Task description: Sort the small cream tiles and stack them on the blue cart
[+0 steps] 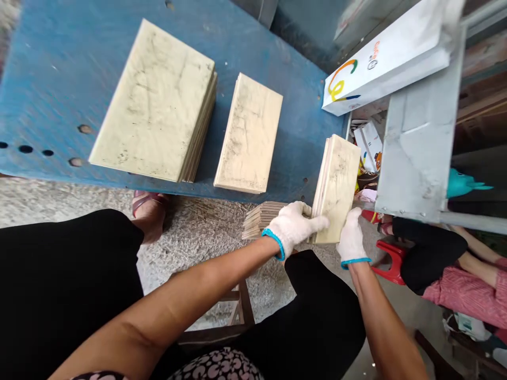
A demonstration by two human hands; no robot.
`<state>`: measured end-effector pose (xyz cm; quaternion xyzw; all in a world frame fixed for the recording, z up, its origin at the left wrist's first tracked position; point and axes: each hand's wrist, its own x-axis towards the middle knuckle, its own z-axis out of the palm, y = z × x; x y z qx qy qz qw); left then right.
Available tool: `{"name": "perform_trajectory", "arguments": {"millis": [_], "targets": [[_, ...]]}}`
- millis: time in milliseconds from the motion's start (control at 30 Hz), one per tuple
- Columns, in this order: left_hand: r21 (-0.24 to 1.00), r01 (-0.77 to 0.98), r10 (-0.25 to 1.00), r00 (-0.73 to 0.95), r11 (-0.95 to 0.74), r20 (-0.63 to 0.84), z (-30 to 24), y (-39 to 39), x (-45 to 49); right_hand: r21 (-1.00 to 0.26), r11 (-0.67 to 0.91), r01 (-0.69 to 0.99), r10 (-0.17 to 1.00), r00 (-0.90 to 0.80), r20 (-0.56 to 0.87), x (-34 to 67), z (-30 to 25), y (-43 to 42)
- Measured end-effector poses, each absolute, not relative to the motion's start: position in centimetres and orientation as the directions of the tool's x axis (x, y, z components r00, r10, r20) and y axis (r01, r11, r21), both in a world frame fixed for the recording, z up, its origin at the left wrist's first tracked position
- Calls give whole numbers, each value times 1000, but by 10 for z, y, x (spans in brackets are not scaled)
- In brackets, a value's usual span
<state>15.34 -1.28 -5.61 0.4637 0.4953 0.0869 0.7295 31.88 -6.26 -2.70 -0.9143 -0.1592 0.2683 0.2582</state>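
Observation:
At the right end of the blue table, a small stack of cream, grey-smudged rectangular tiles (339, 184) lies partly past the front edge. My left hand (295, 224), in a white knit glove with a blue cuff, grips its near left side, thumb across the top. On the opposite side my right hand (351, 237), gloved alike, presses its fingers along the edge. Farther left lie a low middle stack of tiles (249, 134) and a bigger, taller stack of tiles (154, 103). The undersides of the held tiles are hidden.
Below the edge of the blue table (293, 153) stands another pile of tiles (263, 216). A white paper bag (388, 58) lies at the back right, near a grey metal ledge (420, 137). A seated person (435, 264) and a red stool (392, 261) are to the right.

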Motion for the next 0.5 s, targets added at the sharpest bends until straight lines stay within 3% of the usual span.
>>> {"name": "perform_trajectory", "arguments": {"millis": [133,233,500], "targets": [[863,140,610,653,485,-449,-18,-1,135,-609,-791,63,390,819,-422,290,6,-100],[855,-56,623,710,515,-328,11,4,130,-636,-768,74,399,833,-384,264,23,-126],[730,-193,650,636,655,-415,46,-36,98,-790,-569,230,691,655,-307,230,1,-196]]}}
